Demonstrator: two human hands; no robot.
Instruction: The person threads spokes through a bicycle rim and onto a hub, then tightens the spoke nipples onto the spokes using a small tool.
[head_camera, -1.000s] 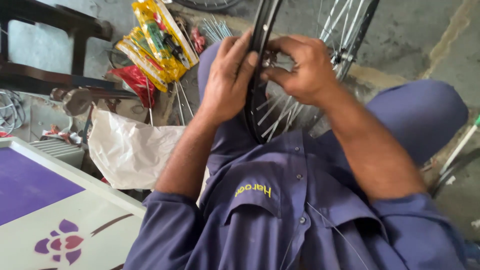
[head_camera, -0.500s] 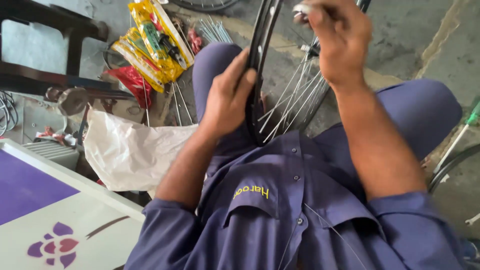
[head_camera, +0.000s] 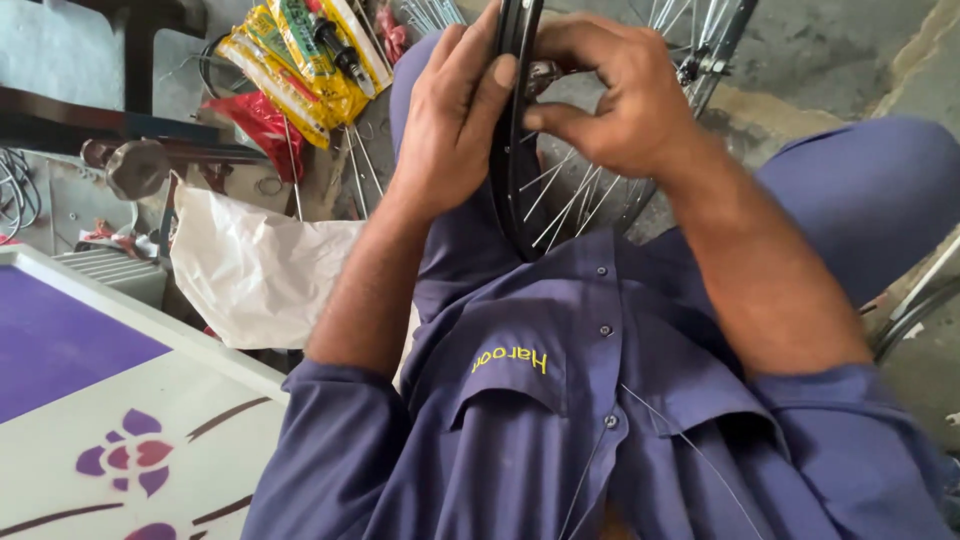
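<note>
A black bicycle wheel rim (head_camera: 507, 190) with thin silver spokes (head_camera: 577, 205) stands upright between my knees, resting against my lap. My left hand (head_camera: 450, 120) grips the rim from the left side, thumb over its edge. My right hand (head_camera: 610, 95) is on the other side of the rim, fingertips pinched together at a small metal piece where a spoke meets the rim. A loose spoke (head_camera: 690, 450) lies across my blue shirt.
Yellow packets (head_camera: 300, 60) and a red wrapper (head_camera: 262, 122) lie on the floor beyond my left knee, with loose spokes (head_camera: 430, 15) nearby. A white plastic bag (head_camera: 262, 270) sits beside a white and purple flowered panel (head_camera: 110, 420). Dark wooden furniture (head_camera: 90, 100) stands at far left.
My right hand, which was raised above the rim half a second ago, has come back down and pinches at the rim's inner side. My left hand stays on the rim.
</note>
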